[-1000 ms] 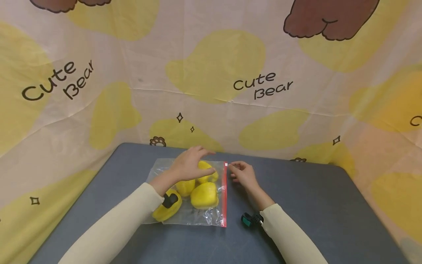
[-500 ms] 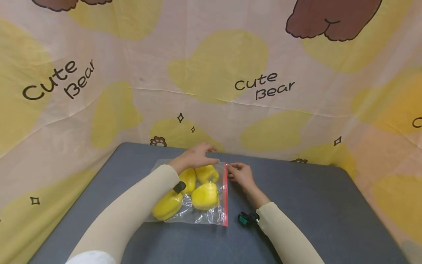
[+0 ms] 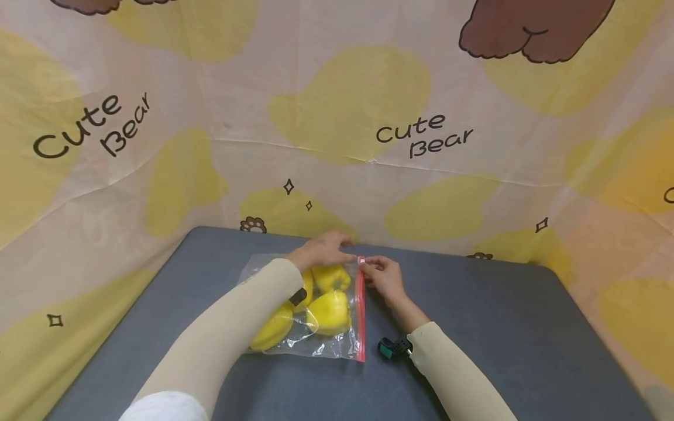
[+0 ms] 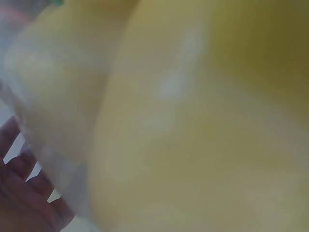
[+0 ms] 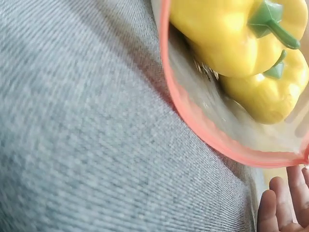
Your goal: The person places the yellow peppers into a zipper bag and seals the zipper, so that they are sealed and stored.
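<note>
A clear plastic zip bag (image 3: 337,348) with a red strip (image 3: 361,327) along its right edge lies flat. Inside are several yellow bell peppers (image 3: 329,314); green stems show on two peppers (image 5: 227,38) in the right wrist view, where the bag's mouth gapes. At the strip's far corner, my right hand (image 3: 387,279) pinches the small white slider (image 3: 362,261) between thumb and fingers. My left hand (image 3: 323,249) reaches over the bag's far side, thumb pointing at that corner, fingers apart from it. Yellow peppers through plastic fill most of the left wrist view, with fingers (image 4: 41,186) beyond the bag's edge.
The bag is on a dark grey-blue table (image 3: 474,327). A printed cloth (image 3: 337,117) hangs behind and at both sides. A small black device (image 3: 395,349) is at the right cuff, close above the table.
My left hand has moved right and away along the bag, its thumb now nearer the slider corner. The right hand has shifted slightly left onto the corner.
</note>
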`<state>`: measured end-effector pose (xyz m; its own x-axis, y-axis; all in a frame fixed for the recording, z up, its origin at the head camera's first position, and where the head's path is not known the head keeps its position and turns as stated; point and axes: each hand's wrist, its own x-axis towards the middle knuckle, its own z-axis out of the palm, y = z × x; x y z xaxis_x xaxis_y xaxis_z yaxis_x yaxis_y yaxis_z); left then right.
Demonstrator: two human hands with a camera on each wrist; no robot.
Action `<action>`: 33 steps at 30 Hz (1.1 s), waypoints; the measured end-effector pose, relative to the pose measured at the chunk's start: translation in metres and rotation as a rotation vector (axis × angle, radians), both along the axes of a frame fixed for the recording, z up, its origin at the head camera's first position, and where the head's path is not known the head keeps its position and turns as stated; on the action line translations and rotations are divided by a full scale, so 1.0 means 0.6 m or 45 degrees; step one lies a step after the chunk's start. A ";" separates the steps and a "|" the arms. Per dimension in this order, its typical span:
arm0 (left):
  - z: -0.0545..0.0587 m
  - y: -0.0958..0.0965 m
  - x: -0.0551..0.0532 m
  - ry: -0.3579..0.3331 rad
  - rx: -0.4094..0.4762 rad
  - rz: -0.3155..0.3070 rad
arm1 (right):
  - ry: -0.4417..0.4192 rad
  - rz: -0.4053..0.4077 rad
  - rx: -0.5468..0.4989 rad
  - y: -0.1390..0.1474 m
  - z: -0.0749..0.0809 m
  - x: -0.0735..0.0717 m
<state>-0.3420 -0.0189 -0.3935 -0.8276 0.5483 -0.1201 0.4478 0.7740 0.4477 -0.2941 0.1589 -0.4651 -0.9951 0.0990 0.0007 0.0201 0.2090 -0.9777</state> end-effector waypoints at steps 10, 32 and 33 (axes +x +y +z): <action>-0.006 0.010 -0.001 0.006 0.078 -0.007 | 0.051 -0.025 -0.034 -0.007 0.002 -0.001; -0.021 0.017 0.010 -0.051 0.247 0.075 | 0.116 -0.062 0.054 -0.016 -0.003 0.004; -0.021 0.017 0.010 -0.050 0.248 0.073 | 0.121 -0.059 0.060 -0.016 -0.003 0.005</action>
<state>-0.3362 -0.0087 -0.4064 -0.8550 0.5163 -0.0489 0.3848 0.6948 0.6076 -0.2913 0.1493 -0.4668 -0.9846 0.1427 0.1008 -0.0616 0.2562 -0.9647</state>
